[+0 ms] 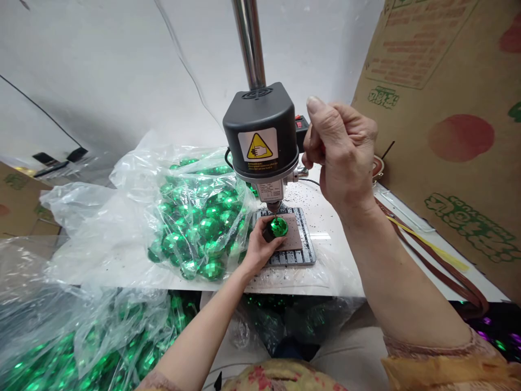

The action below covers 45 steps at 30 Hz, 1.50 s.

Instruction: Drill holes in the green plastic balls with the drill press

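Note:
A small bench drill press (260, 130) with a black motor housing stands in front of me, its bit down at a shiny green faceted ball (279, 227). My left hand (260, 244) is closed around this ball, thumb and fingers pinching its sides above a brown board (295, 233). That board lies on the slotted metal base plate (310, 250). Beside the motor housing, my right hand (342, 146) is curled in a fist at the press's feed lever (302, 172); most of the lever is hidden by the fingers.
Left of the press, a clear plastic bag (134, 168) holds several green faceted balls (211, 228). More bagged green balls (52, 353) lie below the white table's (342, 271) edge. A large cardboard box (427, 174) stands on the right, near brown straps (439, 266). Dark shavings dot the tabletop.

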Each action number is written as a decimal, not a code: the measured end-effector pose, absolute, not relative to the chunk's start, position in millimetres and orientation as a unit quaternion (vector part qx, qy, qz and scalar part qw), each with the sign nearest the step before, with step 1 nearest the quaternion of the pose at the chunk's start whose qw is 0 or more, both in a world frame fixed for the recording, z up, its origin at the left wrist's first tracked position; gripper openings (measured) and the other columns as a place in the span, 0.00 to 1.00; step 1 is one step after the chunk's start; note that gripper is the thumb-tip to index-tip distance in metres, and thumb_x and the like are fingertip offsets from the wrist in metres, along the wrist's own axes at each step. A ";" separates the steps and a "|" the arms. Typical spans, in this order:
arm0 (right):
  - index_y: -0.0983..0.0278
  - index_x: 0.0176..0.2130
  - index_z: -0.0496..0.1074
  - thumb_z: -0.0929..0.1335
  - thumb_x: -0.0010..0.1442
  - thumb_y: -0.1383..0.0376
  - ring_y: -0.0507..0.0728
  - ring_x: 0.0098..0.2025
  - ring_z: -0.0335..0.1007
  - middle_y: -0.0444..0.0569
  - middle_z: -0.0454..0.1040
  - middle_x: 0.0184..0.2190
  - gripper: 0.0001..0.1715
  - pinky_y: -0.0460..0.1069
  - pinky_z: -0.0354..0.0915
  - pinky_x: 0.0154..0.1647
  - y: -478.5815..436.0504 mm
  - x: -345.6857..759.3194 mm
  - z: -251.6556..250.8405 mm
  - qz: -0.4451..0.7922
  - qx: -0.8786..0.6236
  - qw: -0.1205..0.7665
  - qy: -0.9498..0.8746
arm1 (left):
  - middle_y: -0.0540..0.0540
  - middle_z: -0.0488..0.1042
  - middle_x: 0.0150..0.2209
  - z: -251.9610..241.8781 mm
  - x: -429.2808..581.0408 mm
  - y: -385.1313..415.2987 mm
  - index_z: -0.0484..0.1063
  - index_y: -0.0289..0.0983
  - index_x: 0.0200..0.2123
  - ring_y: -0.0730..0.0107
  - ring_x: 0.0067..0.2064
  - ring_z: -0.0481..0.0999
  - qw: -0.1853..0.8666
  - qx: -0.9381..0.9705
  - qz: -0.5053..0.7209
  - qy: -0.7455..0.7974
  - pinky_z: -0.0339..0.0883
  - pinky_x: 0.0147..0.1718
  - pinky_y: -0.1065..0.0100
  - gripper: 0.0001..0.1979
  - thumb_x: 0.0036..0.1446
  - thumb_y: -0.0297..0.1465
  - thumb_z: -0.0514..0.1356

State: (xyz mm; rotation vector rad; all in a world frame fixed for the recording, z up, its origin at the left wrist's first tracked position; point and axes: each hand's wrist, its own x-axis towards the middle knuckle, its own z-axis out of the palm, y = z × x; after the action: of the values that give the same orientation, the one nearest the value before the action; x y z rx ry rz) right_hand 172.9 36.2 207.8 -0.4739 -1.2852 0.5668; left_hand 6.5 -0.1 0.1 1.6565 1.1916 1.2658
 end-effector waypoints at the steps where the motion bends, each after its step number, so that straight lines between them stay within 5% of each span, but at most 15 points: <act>1: 0.61 0.19 0.57 0.68 0.62 0.53 0.45 0.15 0.47 0.37 0.55 0.14 0.28 0.47 0.49 0.14 35.4 172.3 207.2 0.261 -0.214 0.743 -0.578 | 0.44 0.75 0.48 1.3 6.4 -0.5 0.68 0.39 0.51 0.59 0.50 0.75 0.363 0.642 0.492 0.462 0.69 0.53 0.56 0.27 0.49 0.33 0.72; 8: 0.62 0.17 0.58 0.69 0.62 0.63 0.46 0.16 0.49 0.37 0.53 0.13 0.26 0.49 0.50 0.17 11.7 166.6 192.6 0.229 -0.202 0.778 -0.549 | 0.44 0.75 0.47 5.0 7.8 -1.3 0.68 0.38 0.51 0.59 0.50 0.75 0.367 0.643 0.488 0.462 0.68 0.53 0.56 0.26 0.49 0.33 0.71; 45: 0.63 0.20 0.42 0.66 0.57 0.74 0.44 0.16 0.44 0.37 0.45 0.15 0.28 0.47 0.49 0.17 17.2 163.5 133.2 0.019 -0.083 0.811 -0.578 | 0.42 0.73 0.52 -2.2 7.6 -0.9 0.68 0.39 0.51 0.57 0.55 0.73 0.393 0.634 0.506 0.432 0.65 0.58 0.55 0.26 0.50 0.32 0.71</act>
State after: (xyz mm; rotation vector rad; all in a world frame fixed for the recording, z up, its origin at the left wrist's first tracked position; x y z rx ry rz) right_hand 163.5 17.2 133.2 -0.1782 -1.2356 0.0401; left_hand 7.6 -0.9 -2.2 1.6094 1.0970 1.2843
